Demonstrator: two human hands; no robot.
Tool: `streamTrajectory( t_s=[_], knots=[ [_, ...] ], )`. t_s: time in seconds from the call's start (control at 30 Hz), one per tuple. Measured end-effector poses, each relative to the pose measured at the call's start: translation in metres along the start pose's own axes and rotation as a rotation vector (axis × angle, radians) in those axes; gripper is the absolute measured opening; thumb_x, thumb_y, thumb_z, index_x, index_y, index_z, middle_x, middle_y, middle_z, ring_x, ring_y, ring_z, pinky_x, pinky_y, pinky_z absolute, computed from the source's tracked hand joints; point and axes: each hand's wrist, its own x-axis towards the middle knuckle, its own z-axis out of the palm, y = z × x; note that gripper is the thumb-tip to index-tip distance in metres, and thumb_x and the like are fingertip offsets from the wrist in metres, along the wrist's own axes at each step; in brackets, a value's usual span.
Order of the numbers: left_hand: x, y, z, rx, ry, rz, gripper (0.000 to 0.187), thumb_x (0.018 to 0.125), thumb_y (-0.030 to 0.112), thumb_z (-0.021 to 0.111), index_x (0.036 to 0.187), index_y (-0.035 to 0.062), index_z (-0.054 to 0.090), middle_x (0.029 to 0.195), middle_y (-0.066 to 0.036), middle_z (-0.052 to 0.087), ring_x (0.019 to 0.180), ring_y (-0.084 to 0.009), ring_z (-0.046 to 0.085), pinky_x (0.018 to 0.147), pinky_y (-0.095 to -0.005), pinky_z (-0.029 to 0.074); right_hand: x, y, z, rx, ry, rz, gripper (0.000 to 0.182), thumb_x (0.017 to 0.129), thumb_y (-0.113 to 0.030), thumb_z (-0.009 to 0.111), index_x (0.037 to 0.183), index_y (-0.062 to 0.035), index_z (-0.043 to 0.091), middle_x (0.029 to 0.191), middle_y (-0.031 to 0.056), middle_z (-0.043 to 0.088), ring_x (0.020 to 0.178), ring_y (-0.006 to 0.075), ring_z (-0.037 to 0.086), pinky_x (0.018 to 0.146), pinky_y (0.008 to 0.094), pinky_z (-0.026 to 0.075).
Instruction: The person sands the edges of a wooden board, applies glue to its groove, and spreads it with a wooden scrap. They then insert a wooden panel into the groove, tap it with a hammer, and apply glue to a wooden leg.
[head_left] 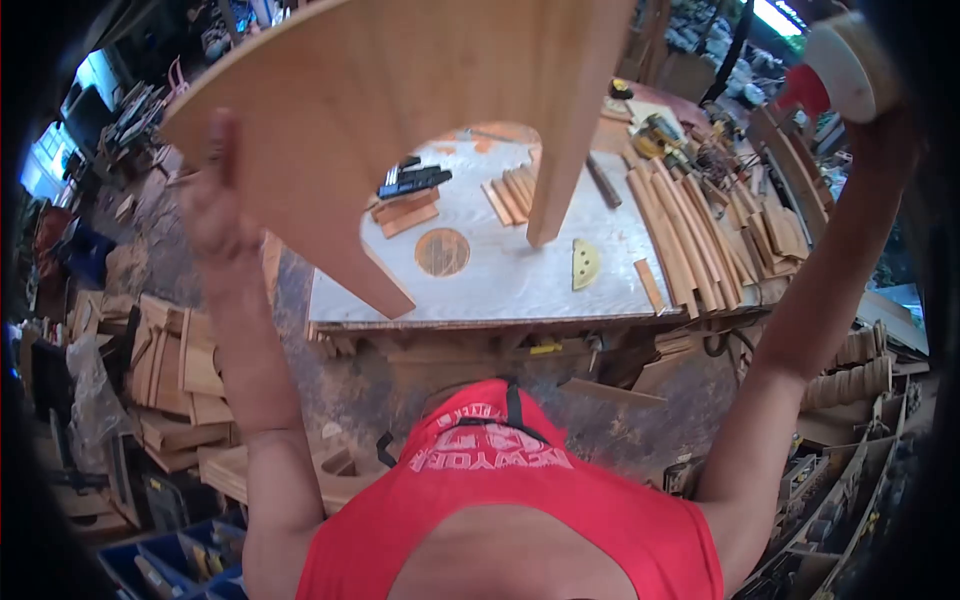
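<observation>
A large curved wooden piece [300, 130] with an arched cut-out and a square leg is raised above the workbench. My left hand [222, 200] grips its left edge, fingers closed on it. At the upper right, my right hand [885, 130] is closed round a white bottle [845, 65] with a red nozzle, tilted toward the left. The lower tip of the wooden piece and the end of its leg overlap the view of the bench top, and whether they touch it I cannot tell.
The workbench [480, 295] bears wooden strips [690, 235], a yellow half-round template [585, 265], black tools [412, 180] and a round wooden inset [442, 252]. Wood offcuts [165, 355] are piled at the left. Blue bins [185, 560] stand at the lower left.
</observation>
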Motion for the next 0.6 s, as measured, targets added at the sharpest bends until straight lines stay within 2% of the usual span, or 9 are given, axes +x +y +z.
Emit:
streamTrajectory(
  t_s=[0.03, 0.1, 0.13, 0.17, 0.27, 0.33, 0.4, 0.5, 0.6],
  knots=[
    [-0.002, -0.006, 0.017, -0.011, -0.048, 0.015, 0.040, 0.092, 0.026, 0.080, 0.121, 0.0009, 0.068, 0.113, -0.009, 0.073, 0.096, -0.0172, 0.070, 0.084, -0.0315, 0.058, -0.006, -0.024, 0.036, 0.108, 0.113, 0.085, 0.057, 0.104, -0.040, 0.055, 0.143, 0.0009, 0.049, 0.139, 0.0215, 0.059, 0.135, 0.0344, 0.054, 0.112, 0.0506, 0.048],
    [-0.006, -0.016, 0.052, 0.021, -0.139, 0.023, 0.033, 0.089, 0.021, 0.083, 0.114, 0.0020, 0.072, 0.105, -0.006, 0.075, 0.090, -0.0136, 0.070, 0.081, -0.0286, 0.058, 0.059, -0.015, -0.008, 0.352, -0.693, 0.168, 0.052, 0.099, -0.040, 0.064, 0.135, -0.0046, 0.054, 0.121, 0.0158, 0.066, 0.110, 0.0291, 0.067, 0.092, 0.0447, 0.058],
    [-0.009, -0.018, 0.069, 0.061, -0.180, 0.016, 0.030, 0.088, 0.019, 0.084, 0.111, 0.0028, 0.073, 0.102, -0.005, 0.075, 0.088, -0.0123, 0.070, 0.081, -0.0274, 0.057, 0.035, -0.028, 0.045, 0.256, -0.510, 0.155, 0.054, 0.095, -0.047, 0.068, 0.133, -0.0112, 0.053, 0.111, 0.0136, 0.067, 0.095, 0.0279, 0.071, 0.079, 0.0431, 0.063],
    [-0.012, -0.021, 0.083, 0.020, -0.197, 0.018, 0.031, 0.088, 0.019, 0.084, 0.112, 0.0027, 0.073, 0.102, -0.005, 0.075, 0.089, -0.0122, 0.070, 0.081, -0.0271, 0.057, 0.009, -0.034, 0.073, 0.234, -0.519, 0.028, 0.052, 0.096, -0.045, 0.067, 0.130, -0.0088, 0.055, 0.108, 0.0120, 0.066, 0.092, 0.0269, 0.071, 0.079, 0.0420, 0.063],
    [-0.023, -0.024, 0.103, -0.023, -0.253, 0.028, 0.034, 0.087, 0.019, 0.084, 0.113, 0.0021, 0.070, 0.104, -0.006, 0.074, 0.092, -0.0121, 0.069, 0.082, -0.0271, 0.057, -0.010, -0.024, 0.118, 0.237, -0.394, 0.039, 0.041, 0.098, -0.037, 0.067, 0.120, -0.0033, 0.060, 0.102, 0.0098, 0.067, 0.089, 0.0240, 0.070, 0.081, 0.0410, 0.062],
    [-0.029, -0.023, 0.102, 0.030, -0.283, 0.036, 0.038, 0.087, 0.019, 0.085, 0.115, 0.0011, 0.068, 0.106, -0.007, 0.074, 0.094, -0.0126, 0.069, 0.082, -0.0281, 0.057, -0.038, -0.022, 0.140, 0.203, -0.404, 0.093, 0.039, 0.099, -0.034, 0.066, 0.119, -0.0012, 0.060, 0.100, 0.0092, 0.067, 0.089, 0.0242, 0.070, 0.082, 0.0399, 0.061],
    [-0.031, -0.017, 0.102, 0.054, -0.345, 0.044, 0.041, 0.087, 0.020, 0.085, 0.118, 0.0010, 0.065, 0.108, -0.007, 0.073, 0.096, -0.0129, 0.069, 0.083, -0.0287, 0.057, -0.041, -0.011, 0.159, 0.256, -0.513, 0.244, 0.040, 0.099, -0.034, 0.068, 0.118, -0.0002, 0.062, 0.099, 0.0081, 0.067, 0.088, 0.0225, 0.069, 0.082, 0.0386, 0.059],
    [-0.033, -0.019, 0.099, 0.065, -0.375, 0.076, 0.044, 0.087, 0.020, 0.085, 0.120, 0.0013, 0.062, 0.108, -0.008, 0.073, 0.098, -0.0130, 0.068, 0.085, -0.0289, 0.057, -0.059, 0.000, 0.185, 0.269, -0.545, 0.204, 0.037, 0.097, -0.032, 0.071, 0.116, -0.0011, 0.063, 0.100, 0.0072, 0.068, 0.088, 0.0194, 0.069, 0.082, 0.0371, 0.059],
    [-0.041, -0.017, 0.098, -0.008, -0.373, 0.048, 0.046, 0.087, 0.020, 0.085, 0.121, 0.0007, 0.060, 0.109, -0.008, 0.072, 0.099, -0.0124, 0.068, 0.086, -0.0290, 0.056, -0.071, 0.003, 0.206, 0.419, -0.580, 0.203, 0.035, 0.095, -0.028, 0.074, 0.115, -0.0018, 0.064, 0.100, 0.0064, 0.068, 0.088, 0.0170, 0.069, 0.081, 0.0355, 0.059]
  ],
)
